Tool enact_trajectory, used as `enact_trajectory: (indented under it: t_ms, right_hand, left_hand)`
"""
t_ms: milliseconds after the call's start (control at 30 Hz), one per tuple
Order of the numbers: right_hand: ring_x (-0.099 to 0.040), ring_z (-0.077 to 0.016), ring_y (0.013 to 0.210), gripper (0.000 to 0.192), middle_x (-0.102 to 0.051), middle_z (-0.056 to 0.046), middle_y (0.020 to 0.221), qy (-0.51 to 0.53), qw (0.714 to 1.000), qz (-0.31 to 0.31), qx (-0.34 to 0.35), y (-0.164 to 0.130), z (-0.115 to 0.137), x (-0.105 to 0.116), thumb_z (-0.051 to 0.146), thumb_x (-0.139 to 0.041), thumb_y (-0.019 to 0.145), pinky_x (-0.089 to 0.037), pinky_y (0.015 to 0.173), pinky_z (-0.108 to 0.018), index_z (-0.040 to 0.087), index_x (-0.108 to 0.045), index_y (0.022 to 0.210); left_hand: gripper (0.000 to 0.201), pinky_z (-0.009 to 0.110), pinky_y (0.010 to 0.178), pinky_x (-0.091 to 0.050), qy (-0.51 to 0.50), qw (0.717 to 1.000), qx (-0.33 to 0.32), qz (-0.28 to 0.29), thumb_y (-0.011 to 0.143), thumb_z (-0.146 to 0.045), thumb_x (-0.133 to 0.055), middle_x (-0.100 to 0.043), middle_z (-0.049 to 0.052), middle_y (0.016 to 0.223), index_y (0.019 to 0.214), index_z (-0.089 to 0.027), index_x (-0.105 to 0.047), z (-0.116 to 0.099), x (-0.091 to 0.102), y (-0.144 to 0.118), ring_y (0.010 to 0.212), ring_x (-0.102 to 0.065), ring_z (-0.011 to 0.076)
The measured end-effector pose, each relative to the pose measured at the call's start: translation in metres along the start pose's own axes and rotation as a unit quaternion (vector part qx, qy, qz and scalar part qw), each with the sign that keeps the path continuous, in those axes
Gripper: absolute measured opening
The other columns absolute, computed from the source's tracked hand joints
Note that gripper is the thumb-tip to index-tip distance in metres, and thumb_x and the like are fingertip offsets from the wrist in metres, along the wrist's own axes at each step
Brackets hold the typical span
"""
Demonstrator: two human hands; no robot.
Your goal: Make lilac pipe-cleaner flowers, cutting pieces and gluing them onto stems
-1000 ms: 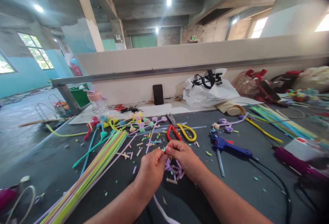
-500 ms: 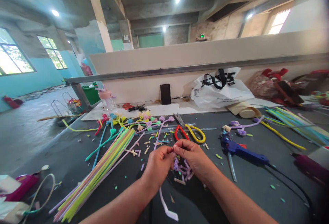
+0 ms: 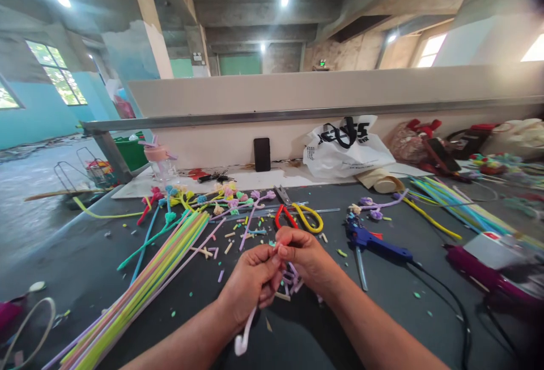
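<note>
the dark worktable spreads before me, backed by a pale partition with a metal rail. on it, to my left, a long bundle of coloured stems runs diagonally; to my right lie a blue glue gun and a white printed bag. just beyond my hands lie scissors with red and yellow handles. my left hand is clenched around a pale lilac stem, whose lower end hangs below the fist and curls near the table. my right hand meets it fingertip to fingertip, pinching the stem's upper end between the two hands. a small heap of lilac pieces lies on the table directly under and between my hands, just beside my right palm.
</note>
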State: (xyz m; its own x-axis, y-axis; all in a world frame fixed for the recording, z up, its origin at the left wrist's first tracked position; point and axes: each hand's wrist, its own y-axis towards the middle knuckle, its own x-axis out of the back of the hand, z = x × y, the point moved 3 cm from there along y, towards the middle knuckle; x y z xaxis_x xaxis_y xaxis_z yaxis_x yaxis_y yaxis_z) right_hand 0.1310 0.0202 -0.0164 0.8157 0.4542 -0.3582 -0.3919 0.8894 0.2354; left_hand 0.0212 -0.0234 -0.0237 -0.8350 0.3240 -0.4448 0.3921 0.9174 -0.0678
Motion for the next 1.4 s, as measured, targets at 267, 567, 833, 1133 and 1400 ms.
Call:
enact_trajectory:
  t_ms: [267,567,833,1133,1400]
  right_hand:
    - [-0.045,-0.0080,0.056,0.012,-0.049,0.002,0.066,0.053,0.998,0.046,0.000,-0.004,0.009,-0.009,0.026,-0.072,0.064,-0.036,0.053,-0.020,0.018,-0.064,0.064]
    - [-0.051,-0.0092,0.057,0.013,-0.059,0.000,0.067,0.081,0.993,0.056,-0.057,-0.006,0.006,-0.004,0.025,-0.071,0.065,-0.039,0.053,-0.020,0.015,-0.064,0.070]
    - [-0.046,-0.0070,0.051,0.020,-0.053,0.002,0.064,0.094,0.994,0.015,-0.046,-0.005,0.001,-0.007,0.028,-0.074,0.061,-0.035,0.047,-0.018,0.015,-0.059,0.061]
    - [-0.040,-0.0037,0.044,0.022,-0.050,0.004,0.055,0.107,0.991,0.025,-0.076,-0.004,0.002,-0.006,0.029,-0.073,0.064,-0.030,0.045,-0.017,0.013,-0.057,0.063]
    - [-0.043,-0.0065,0.045,0.023,-0.048,0.004,0.052,0.056,0.994,0.044,-0.089,-0.003,0.003,-0.001,0.034,-0.071,0.065,-0.033,0.046,-0.019,0.014,-0.060,0.069]
  left_hand:
    - [0.017,0.011,0.026,-0.025,-0.078,0.995,0.019,0.053,0.080,-0.030,-0.052,-0.045,-0.007,0.045,0.072,-0.016,-0.049,-0.002,-0.010,-0.002,0.027,-0.022,-0.0001]
    - [0.015,0.012,0.024,-0.027,-0.077,0.992,0.044,0.084,0.082,-0.029,-0.049,-0.045,-0.006,0.045,0.075,-0.015,-0.050,0.000,-0.008,-0.005,0.025,-0.022,0.0000]
    - [0.020,0.012,0.025,-0.026,-0.066,0.995,0.049,0.059,0.078,-0.035,-0.054,-0.043,-0.008,0.044,0.072,-0.016,-0.049,0.002,-0.010,-0.004,0.026,-0.020,-0.0004]
    - [0.024,0.017,0.030,-0.039,-0.020,0.998,0.029,0.044,0.078,-0.037,-0.053,-0.053,-0.004,0.051,0.079,-0.014,-0.053,-0.001,-0.007,0.001,0.028,-0.036,0.0028]
    - [0.023,0.020,0.043,-0.046,-0.048,0.998,0.039,0.033,0.077,-0.032,-0.057,-0.056,0.001,0.059,0.084,-0.010,-0.059,-0.003,-0.002,0.000,0.041,-0.047,0.0051]
